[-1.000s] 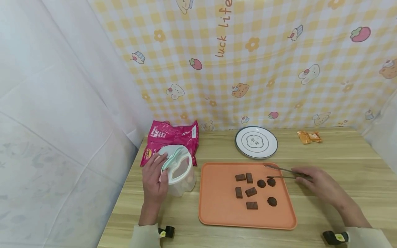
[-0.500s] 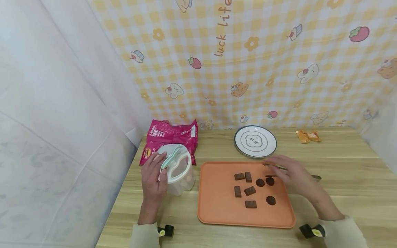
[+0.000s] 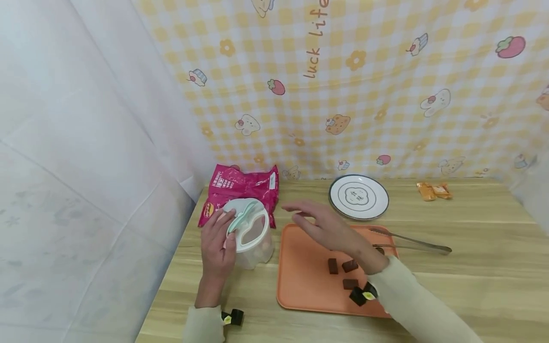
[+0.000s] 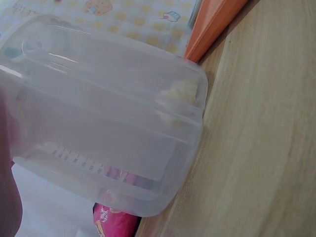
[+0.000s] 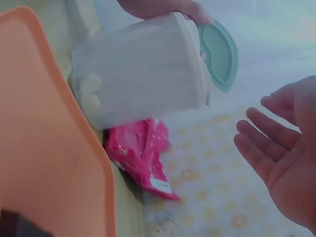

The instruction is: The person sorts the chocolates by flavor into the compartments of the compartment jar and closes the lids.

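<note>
A translucent plastic container (image 3: 257, 250) stands on the table at the left, its mint-green flap lid (image 5: 219, 57) tilted up. My left hand (image 3: 218, 243) grips the container at its rim and flap, thumb on the near side. A few pale pieces (image 5: 90, 94) lie at its bottom. My right hand (image 3: 328, 228), fingers extended and holding nothing, is above the orange tray (image 3: 296, 286), to the right of the container. Metal tongs (image 3: 422, 244) lie across the tray's right edge. Brown chocolates (image 3: 333, 266) sit on the tray; some are hidden under my right arm.
Behind the container lies a pink snack bag (image 3: 244, 183). A white plate (image 3: 359, 196) with a dark rim is behind the tray. Two small orange packets (image 3: 434, 191) lie at the back right, near the patterned curtain (image 3: 364, 85).
My right hand has let go of the tongs, leaving them across the tray edge, and has moved left over the tray towards the container. The left hand keeps its place on the container.
</note>
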Available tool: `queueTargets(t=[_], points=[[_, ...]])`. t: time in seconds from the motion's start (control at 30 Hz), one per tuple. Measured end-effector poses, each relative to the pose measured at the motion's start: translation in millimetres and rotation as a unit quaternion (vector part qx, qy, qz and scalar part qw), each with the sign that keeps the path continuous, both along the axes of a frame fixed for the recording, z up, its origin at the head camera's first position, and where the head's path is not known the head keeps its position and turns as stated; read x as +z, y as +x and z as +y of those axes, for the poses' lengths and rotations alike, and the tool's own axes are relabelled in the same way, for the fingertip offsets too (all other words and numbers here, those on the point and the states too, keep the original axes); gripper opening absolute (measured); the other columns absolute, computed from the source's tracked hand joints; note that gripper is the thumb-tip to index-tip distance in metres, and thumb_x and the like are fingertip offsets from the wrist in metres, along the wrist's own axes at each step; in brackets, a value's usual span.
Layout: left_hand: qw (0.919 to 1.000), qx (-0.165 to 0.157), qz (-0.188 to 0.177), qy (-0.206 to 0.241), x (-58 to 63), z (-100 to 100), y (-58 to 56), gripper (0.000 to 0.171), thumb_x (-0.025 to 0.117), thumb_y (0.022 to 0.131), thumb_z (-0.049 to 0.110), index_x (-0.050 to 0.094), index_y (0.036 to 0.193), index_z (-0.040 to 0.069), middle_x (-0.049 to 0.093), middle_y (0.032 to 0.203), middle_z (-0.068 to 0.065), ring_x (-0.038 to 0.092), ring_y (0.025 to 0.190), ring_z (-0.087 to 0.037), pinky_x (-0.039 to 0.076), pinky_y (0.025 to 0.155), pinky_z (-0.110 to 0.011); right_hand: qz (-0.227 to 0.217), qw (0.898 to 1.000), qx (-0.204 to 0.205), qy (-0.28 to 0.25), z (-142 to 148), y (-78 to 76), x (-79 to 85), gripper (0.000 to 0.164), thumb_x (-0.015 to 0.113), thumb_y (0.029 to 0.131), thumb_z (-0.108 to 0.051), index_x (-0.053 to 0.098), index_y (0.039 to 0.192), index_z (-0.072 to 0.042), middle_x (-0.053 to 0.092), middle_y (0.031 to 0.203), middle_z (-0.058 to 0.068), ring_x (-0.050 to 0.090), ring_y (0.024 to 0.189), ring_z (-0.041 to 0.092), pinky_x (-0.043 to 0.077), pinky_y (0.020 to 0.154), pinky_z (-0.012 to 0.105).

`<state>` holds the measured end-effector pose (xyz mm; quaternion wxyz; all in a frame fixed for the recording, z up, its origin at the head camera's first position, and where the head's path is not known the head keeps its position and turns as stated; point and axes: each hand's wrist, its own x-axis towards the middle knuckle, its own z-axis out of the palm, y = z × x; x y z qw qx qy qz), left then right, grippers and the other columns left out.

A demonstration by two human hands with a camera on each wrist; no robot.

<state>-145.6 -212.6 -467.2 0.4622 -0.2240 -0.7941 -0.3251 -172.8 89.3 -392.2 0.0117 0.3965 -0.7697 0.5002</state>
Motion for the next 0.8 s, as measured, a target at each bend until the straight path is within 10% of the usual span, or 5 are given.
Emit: queueTargets(t=[0.23, 0.8], points=[[0.9999, 0.005, -0.012, -0.003, -0.9, 0.6, 1.8, 0.038, 0.052, 0.097, 0.025, 0.075, 0.118, 0.002, 0.070, 0.129, -0.011, 0.057, 0.127, -0.042, 0.037, 0.113, -0.048, -0.133, 0.988, 0.040, -0.071, -40.6, -18.0, 6.8, 0.041, 0.052, 0.109, -0.015, 0.054, 0.148, -0.005, 0.056, 0.148, 0.010, 0.052, 0.136, 0.020, 0.045, 0.110, 0.039], [0.9994, 0.018, -0.029, -0.010, 0.5, -0.8, 4.0, 0.038, 0.057, 0.090, 0.018, 0.074, 0.121, 0.004, 0.069, 0.133, -0.008, 0.055, 0.131, -0.040, 0.036, 0.114, -0.048, -0.147, 0.986, 0.047, -0.060, -76.0, -30.4, 9.8, 0.033, 0.053, 0.107, -0.010, 0.064, 0.136, 0.000, 0.065, 0.135, 0.013, 0.064, 0.116, 0.025, 0.054, 0.097, 0.033]])
